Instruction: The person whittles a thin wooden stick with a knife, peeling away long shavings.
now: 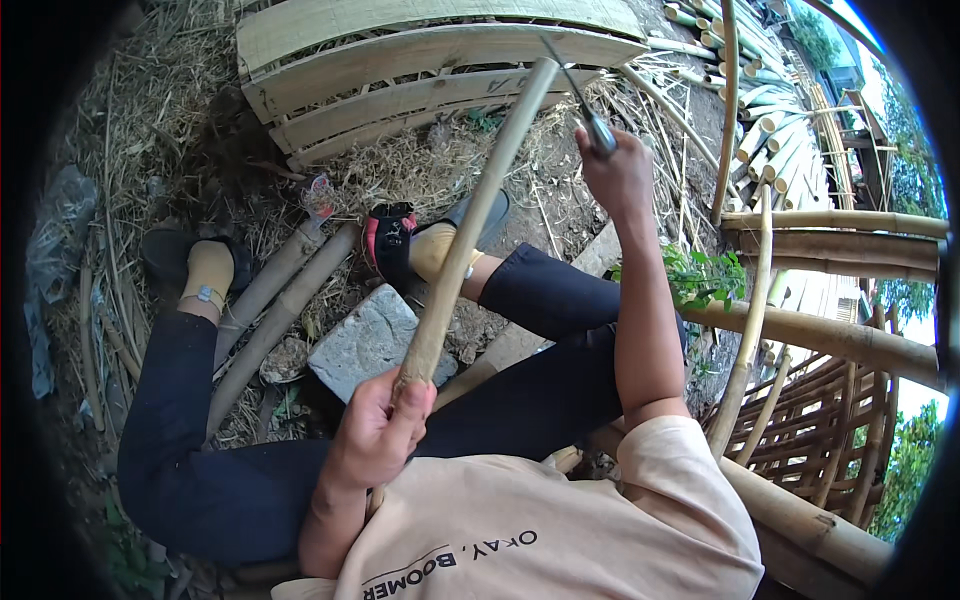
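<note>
My left hand (372, 432) is wrapped round the lower part of a long, light-brown wooden pole (482, 205). The pole slants up and to the right, away from my body, and its blunt far end is in front of a pale wooden crate. In my right hand (620, 178) is a knife (598, 132), gripped by its dark handle. Its thin blade points up and left, close to the pole's far end; whether blade and wood touch, I cannot tell. The pole's near end is mostly hidden behind my left hand and wrist.
A slatted wooden crate (400, 75) stands ahead on straw-strewn ground. A grey stone block (365, 340) and bamboo poles (275, 320) lie between my legs. Bamboo rails (830, 335) run along the right, with stacked bamboo (775, 140) beyond. A crumpled plastic bag (65, 235) lies far left.
</note>
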